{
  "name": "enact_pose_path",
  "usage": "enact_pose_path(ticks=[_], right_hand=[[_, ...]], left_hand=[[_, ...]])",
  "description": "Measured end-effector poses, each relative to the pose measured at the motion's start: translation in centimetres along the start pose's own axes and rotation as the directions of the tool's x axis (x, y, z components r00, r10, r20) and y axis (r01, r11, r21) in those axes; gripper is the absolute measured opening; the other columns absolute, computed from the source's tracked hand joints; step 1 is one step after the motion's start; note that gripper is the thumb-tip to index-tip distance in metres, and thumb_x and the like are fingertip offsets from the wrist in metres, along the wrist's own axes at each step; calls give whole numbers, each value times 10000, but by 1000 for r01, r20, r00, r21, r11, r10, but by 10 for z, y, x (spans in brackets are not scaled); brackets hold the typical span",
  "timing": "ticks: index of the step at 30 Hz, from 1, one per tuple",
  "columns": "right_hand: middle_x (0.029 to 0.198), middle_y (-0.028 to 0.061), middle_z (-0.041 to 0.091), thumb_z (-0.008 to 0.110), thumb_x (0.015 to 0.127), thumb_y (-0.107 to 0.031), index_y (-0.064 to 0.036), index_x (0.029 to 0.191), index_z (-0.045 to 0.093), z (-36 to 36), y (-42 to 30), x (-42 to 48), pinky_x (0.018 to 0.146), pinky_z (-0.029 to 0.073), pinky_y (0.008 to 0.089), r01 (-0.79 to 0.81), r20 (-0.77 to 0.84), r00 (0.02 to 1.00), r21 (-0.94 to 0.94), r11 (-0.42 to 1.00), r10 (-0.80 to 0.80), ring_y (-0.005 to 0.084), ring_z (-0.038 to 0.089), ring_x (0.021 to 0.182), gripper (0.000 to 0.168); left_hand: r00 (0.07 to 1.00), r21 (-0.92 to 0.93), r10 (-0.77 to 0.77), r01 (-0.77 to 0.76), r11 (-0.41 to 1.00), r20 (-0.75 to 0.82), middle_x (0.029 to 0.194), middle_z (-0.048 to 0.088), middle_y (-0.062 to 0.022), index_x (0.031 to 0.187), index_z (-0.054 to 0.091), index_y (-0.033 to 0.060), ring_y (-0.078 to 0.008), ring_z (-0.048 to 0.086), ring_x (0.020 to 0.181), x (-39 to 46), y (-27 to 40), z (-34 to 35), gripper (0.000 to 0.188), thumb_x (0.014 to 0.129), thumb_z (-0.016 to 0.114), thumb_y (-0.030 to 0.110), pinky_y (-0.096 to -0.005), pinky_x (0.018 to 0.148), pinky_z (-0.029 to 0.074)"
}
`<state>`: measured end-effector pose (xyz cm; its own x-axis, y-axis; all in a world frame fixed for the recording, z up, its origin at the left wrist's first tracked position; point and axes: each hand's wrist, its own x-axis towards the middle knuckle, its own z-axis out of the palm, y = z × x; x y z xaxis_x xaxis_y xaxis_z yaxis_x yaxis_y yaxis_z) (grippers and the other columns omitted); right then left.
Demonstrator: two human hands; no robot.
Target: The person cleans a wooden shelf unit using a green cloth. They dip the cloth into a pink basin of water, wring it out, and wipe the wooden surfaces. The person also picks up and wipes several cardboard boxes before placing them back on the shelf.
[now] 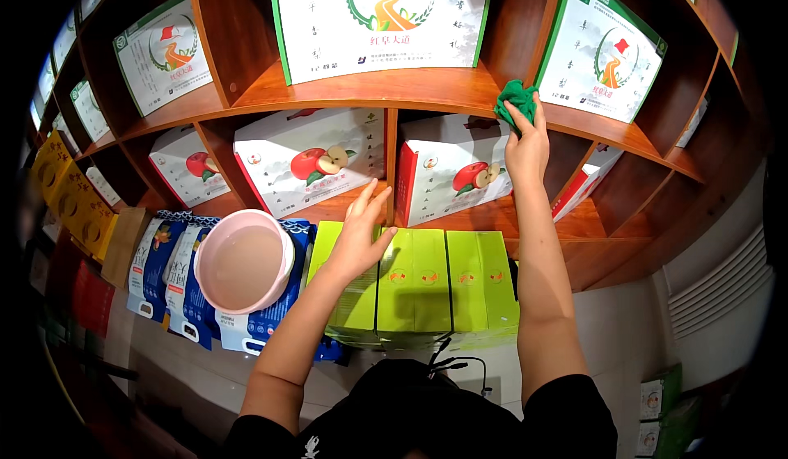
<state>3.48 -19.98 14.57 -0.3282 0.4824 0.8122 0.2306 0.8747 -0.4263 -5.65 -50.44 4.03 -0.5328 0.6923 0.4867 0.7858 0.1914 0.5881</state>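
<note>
My right hand (528,145) holds a bunched green cloth (517,106) against the front edge of a wooden shelf (369,87), near the foot of an upright divider. White gift boxes with a red flag and road emblem (385,22) stand on this shelf. My left hand (360,237) is held with its fingers spread and nothing in it, over the green cartons and close to the lower shelf. Behind its fingertips is a white box with apple pictures (314,157); a similar apple box (458,170) stands in the compartment to the right.
A pink plastic basin (244,261) of cloudy water rests on blue and white rice bags (184,280) at the left. Lime-green cartons (414,280) stand in a row before the shelving. Yellow boxes (74,194) are at the far left. Black cables (455,363) hang near my body.
</note>
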Motion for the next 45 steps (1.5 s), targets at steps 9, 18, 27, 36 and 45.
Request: enact_pose_path(ticks=[9, 18, 27, 36, 45], right_hand=[[1459, 206, 548, 674, 820, 44, -130, 1218, 738, 19, -31, 20, 1068, 475, 448, 229, 75, 969, 68, 971, -234, 381, 573, 1290, 439], [1455, 237, 527, 772, 857, -272, -101, 1308, 667, 68, -62, -2, 1107, 428, 474, 283, 115, 954, -41, 958, -277, 406, 557, 1283, 494], [1451, 204, 523, 804, 833, -239, -137, 1319, 642, 63, -59, -2, 1078, 432, 490, 266, 71, 962, -51, 963, -263, 415, 553, 1263, 522], [1446, 189, 538, 752, 891, -315, -148, 1313, 647, 63, -65, -3, 1082, 438, 489, 188, 92, 979, -48, 981, -183, 410, 557, 1266, 465], [1324, 171, 607, 734, 890, -253, -108, 1172, 681, 77, -78, -1, 1133, 418, 476, 114, 55, 992, -65, 991, -111, 385, 587, 1208, 322]], left_hand=[[869, -104, 96, -167, 981, -485, 1481, 504, -211, 1546, 408, 21, -317, 539, 1342, 93, -24, -85, 695, 919, 693, 108, -421, 1092, 454], [833, -167, -331, 285, 944, -444, 1592, 384, -258, 1573, 300, -22, -356, 410, 1468, 185, -122, -188, 825, 908, 734, 201, -430, 1199, 355], [890, -514, -386, 221, 829, -241, 1482, 527, -206, 1593, 251, -40, -269, 521, 1359, 210, -90, -193, 982, 866, 817, 303, -389, 1127, 424], [978, -416, -55, -35, 909, -203, 1528, 417, -276, 1619, 164, 38, -365, 468, 1402, 248, -88, -194, 1311, 651, 935, 470, -454, 1140, 424], [912, -442, 11, -209, 873, -410, 1327, 549, -186, 1526, 322, -8, -258, 586, 1175, 179, -49, -182, 968, 785, 872, 281, -371, 995, 486]])
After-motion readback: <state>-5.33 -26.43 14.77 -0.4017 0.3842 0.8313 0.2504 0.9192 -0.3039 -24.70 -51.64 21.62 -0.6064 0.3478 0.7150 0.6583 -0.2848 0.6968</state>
